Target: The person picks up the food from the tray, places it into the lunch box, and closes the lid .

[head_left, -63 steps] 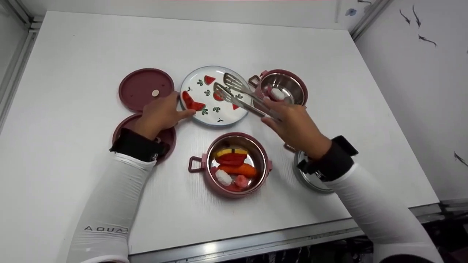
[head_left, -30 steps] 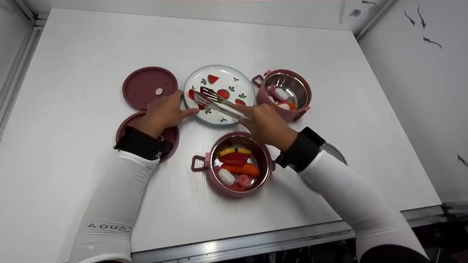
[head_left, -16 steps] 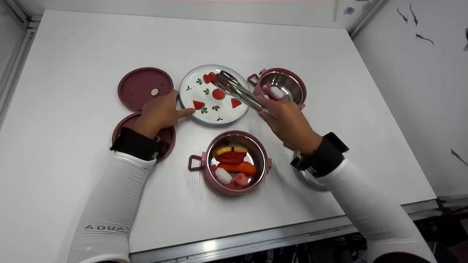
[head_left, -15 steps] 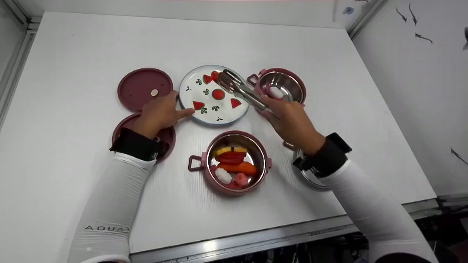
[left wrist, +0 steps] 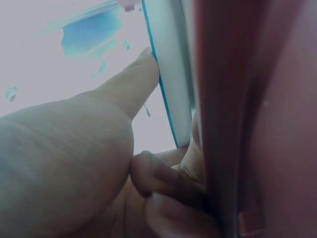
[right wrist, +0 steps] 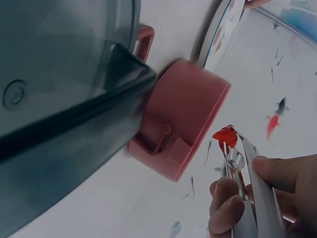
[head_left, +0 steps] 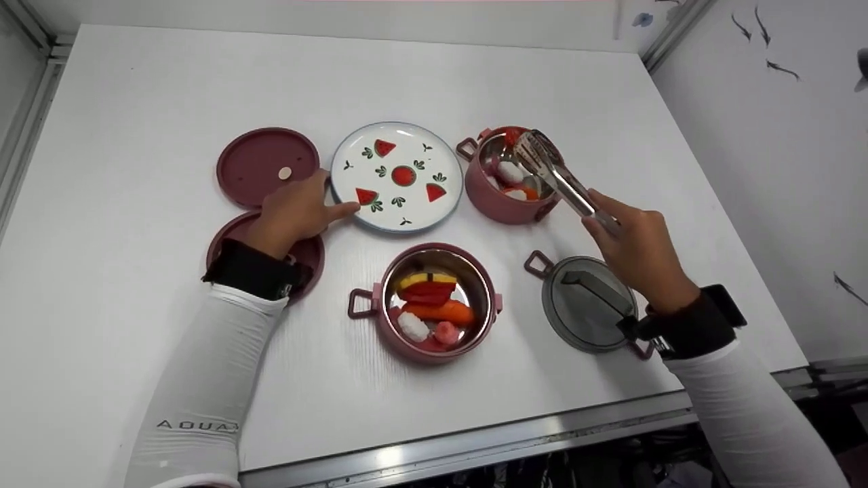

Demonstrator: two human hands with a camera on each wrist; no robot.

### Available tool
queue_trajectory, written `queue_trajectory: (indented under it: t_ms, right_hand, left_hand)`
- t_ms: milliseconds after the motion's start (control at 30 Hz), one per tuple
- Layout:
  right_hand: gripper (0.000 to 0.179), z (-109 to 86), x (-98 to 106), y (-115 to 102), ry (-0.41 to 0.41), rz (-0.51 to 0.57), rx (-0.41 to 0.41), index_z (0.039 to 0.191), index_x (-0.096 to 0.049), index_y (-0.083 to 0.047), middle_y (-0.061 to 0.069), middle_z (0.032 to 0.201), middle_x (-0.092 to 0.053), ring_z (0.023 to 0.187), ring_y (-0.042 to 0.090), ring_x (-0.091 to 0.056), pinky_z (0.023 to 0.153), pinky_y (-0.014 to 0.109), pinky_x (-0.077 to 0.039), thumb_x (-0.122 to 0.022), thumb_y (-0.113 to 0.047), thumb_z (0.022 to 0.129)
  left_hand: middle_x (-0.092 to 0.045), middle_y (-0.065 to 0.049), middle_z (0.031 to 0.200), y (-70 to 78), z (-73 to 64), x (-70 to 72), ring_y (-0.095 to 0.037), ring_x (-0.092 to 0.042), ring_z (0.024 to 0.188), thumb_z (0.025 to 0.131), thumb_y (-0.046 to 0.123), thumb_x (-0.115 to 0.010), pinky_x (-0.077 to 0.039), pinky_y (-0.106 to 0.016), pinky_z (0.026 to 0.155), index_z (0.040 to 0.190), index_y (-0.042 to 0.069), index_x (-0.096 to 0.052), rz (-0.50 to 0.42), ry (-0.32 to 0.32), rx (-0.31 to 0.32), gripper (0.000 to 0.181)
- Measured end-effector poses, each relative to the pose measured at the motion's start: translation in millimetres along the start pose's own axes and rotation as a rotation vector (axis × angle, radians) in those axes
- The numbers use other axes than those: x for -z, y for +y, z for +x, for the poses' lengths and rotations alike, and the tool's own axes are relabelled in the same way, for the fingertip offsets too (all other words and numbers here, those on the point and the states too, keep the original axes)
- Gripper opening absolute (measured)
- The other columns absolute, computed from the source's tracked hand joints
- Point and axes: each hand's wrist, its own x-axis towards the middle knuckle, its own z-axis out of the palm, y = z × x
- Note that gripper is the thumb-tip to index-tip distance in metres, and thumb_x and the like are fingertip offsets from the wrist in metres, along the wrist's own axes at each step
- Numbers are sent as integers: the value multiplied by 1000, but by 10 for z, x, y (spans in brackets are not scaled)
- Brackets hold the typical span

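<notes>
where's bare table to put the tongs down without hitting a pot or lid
Bare table runs along the far side behind the plate and far pot, down the whole left side, and along the near edge in front of the near pot. The middle is crowded: two maroon lids, the plate, both pots and the grey lid sit close together.

Lots of bare white counter (head_left: 169,74) beyond both hands. The gap between them is crowded: round watermelon-print plate (head_left: 397,177), pink steel-lined pot (head_left: 505,186) under the metal tongs (head_left: 559,177), another filled pink pot (head_left: 434,305), grey glass lid (head_left: 583,305).
</notes>
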Motion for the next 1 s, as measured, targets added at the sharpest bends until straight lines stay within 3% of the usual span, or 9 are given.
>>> queue_trajectory:
  t_ms: [167, 300, 500, 767, 1000]
  right_hand:
    - [41, -15, 6, 59, -17, -26, -16, 132, -62, 3, 29, 115, -69, 91, 35, -71, 69, 24, -47, -69, -5, 93]
    - [42, -12, 38, 134, 0, -39, -22, 134, -60, 3, 30, 117, -68, 97, 41, -71, 71, 44, -50, -69, -6, 94]
    - [44, 9, 74, 499, 23, -55, -76, 134, -58, 7, 35, 118, -65, 101, 51, -66, 77, 56, -50, -68, -8, 94]
    - [51, 55, 46, 1227, -159, -170, -219, 141, -45, 12, 42, 118, -60, 100, 58, -61, 78, 64, -49, -59, -17, 101]
    - [57, 38, -36, 1540, -222, -176, -279, 149, -34, 7, 45, 121, -53, 108, 61, -54, 87, 69, -44, -54, -20, 103]
  left_hand:
    - [-52, -20, 145, -43, -3, -16, -43, -50, 130, 92, 61, -60, -32, -67, 107, 146, 7, -38, -22, -10, 10, 80]
    - [-52, -20, 145, -60, 9, -20, -44, -50, 130, 92, 62, -59, -32, -67, 107, 146, 7, -38, -23, -11, 14, 81]
    - [-52, -20, 145, -69, 17, -13, -44, -50, 130, 91, 65, -59, -33, -67, 106, 146, 7, -37, -7, -16, 18, 83]
    - [-52, -20, 145, -65, 24, -10, -44, -50, 130, 90, 65, -59, -32, -68, 107, 147, 7, -37, -6, -16, 15, 84]
    - [-50, -20, 148, -40, 30, -16, -44, -49, 132, 90, 65, -59, -31, -68, 108, 149, 7, -35, -5, -19, 19, 86]
